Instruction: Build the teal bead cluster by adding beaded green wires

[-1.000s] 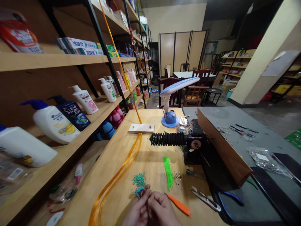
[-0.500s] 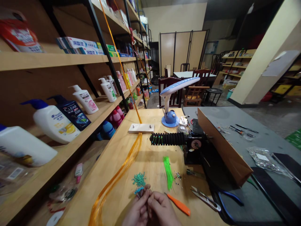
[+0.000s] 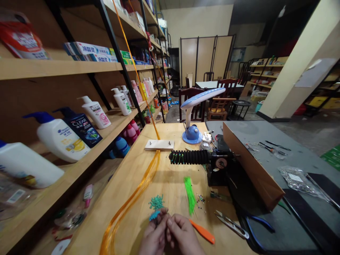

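Note:
My left hand and my right hand meet low in the view, just over the wooden table, with their fingertips pinched together. What the fingertips pinch is too small to make out. A small bright blue bunch shows at the left hand's fingers; whether that hand holds it I cannot tell. Just beyond lies a pile of teal beads. To the right of the pile is a bundle of bright green strands. An orange-handled tool lies close beside my right hand.
Orange threads run down from a small wooden bar. A black ridged rod juts from a black machine. Thread snips, blue-handled pliers, an upright brown board and a blue lamp stand or lie around. Shelves of bottles line the left.
The blue bunch by my left fingers has shifted slightly left and looks more compact. My fingers have moved a little while staying pinched together. The things on the table stay put.

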### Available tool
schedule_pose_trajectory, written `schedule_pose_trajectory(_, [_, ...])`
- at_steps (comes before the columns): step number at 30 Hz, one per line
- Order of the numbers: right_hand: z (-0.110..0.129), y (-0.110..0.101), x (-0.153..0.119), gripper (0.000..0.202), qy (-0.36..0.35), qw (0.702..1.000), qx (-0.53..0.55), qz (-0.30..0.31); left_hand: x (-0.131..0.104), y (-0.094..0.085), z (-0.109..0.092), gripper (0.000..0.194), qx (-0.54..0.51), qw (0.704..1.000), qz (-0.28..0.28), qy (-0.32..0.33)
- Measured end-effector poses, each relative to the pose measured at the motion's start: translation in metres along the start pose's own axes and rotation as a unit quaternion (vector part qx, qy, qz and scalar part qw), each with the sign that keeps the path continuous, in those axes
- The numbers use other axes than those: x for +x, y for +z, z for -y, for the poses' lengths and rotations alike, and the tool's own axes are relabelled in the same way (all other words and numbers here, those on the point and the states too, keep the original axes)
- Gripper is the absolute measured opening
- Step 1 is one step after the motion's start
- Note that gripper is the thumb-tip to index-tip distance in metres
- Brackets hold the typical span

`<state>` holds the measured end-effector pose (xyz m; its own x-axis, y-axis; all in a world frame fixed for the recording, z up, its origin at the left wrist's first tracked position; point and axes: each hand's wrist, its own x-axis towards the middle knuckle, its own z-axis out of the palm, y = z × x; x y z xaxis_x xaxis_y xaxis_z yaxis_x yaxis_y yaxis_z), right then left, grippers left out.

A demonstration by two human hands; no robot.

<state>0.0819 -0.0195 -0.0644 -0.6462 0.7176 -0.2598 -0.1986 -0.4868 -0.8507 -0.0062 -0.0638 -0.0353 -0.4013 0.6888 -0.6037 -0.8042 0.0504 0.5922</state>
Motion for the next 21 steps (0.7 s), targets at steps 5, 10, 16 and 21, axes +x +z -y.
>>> schedule_pose_trajectory(5, [0.003,0.004,0.008,0.067,0.015,1.000,0.015,0.001,0.004,0.002,-0.002,0.039,0.056,0.992,0.054,0.103])
schedule_pose_trajectory(10, [0.014,0.006,0.012,0.065,0.026,0.999,0.029,-0.001,0.005,0.013,-0.012,0.046,0.071,0.989,0.051,0.116])
schedule_pose_trajectory(16, [0.015,0.009,0.013,0.061,0.022,1.000,-0.020,-0.009,0.010,0.009,-0.018,0.048,0.064,0.989,-0.006,0.133])
schedule_pose_trajectory(21, [0.011,0.009,0.022,0.062,-0.011,0.999,-0.030,-0.025,0.014,0.006,-0.018,0.051,0.080,0.987,0.006,0.140])
